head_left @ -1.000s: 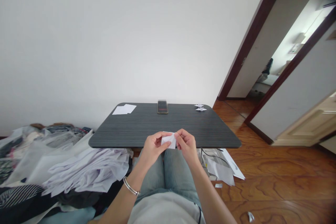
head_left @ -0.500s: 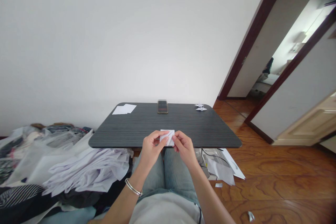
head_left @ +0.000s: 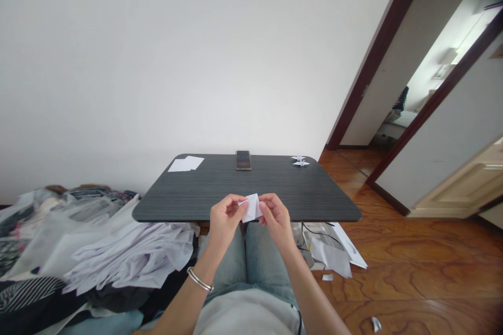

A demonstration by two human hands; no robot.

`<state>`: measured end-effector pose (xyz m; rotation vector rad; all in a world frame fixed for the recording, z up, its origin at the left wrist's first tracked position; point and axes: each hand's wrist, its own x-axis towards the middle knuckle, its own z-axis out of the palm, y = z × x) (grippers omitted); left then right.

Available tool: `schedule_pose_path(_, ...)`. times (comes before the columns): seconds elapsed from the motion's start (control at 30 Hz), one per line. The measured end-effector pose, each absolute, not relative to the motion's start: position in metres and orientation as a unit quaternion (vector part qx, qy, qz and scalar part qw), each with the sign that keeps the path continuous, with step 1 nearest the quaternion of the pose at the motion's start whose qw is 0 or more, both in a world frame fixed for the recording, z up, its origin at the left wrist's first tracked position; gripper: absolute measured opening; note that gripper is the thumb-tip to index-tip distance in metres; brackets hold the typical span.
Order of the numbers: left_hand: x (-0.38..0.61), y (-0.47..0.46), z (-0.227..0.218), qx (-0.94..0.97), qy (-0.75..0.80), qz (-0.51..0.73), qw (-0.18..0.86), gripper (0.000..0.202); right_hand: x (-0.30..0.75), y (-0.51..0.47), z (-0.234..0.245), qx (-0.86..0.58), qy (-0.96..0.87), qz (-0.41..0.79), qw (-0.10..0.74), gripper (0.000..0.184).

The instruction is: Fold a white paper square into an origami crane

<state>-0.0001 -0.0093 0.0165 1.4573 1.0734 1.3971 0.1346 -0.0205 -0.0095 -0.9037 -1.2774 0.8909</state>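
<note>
A small folded piece of white paper (head_left: 251,208) is pinched between my left hand (head_left: 225,218) and my right hand (head_left: 277,220). Its lower part is tilted and partly hidden by my fingers. Both hands hover over the front edge of a dark grey wood-grain table (head_left: 220,183), above my denim-clad knees. A silver bangle (head_left: 199,279) circles my left wrist. Farther back on the table lie a phone (head_left: 243,160), two small white origami cranes (head_left: 301,163) and loose white paper sheets (head_left: 184,164).
A heap of white sheets and fabric (head_left: 126,256) lies to my left, below table height. To the right, papers and a black cable (head_left: 328,251) sit on the wooden floor (head_left: 408,282), with a paper scrap (head_left: 376,324) nearby. A wall stands behind the table, and a doorway (head_left: 393,63) is at the right.
The folded paper has turned and now stands more tilted between my fingers. My hands have shifted slightly, and the paper's fold looks narrower than before.
</note>
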Motion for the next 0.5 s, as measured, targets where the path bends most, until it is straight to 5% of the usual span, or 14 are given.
schedule_pose_path(0.17,0.003,-0.0103,0.0182,0.555,0.435,0.59,0.394,0.013,0.1285,-0.0282,-0.0104,-0.417,-0.6,0.318,0.604,0.039)
schedule_pose_path(0.5,0.0049,-0.0094,0.0131,0.531,0.401,0.598,0.448,0.017,0.1306,-0.0251,-0.016,-0.471,-0.642,0.182,0.577,0.033)
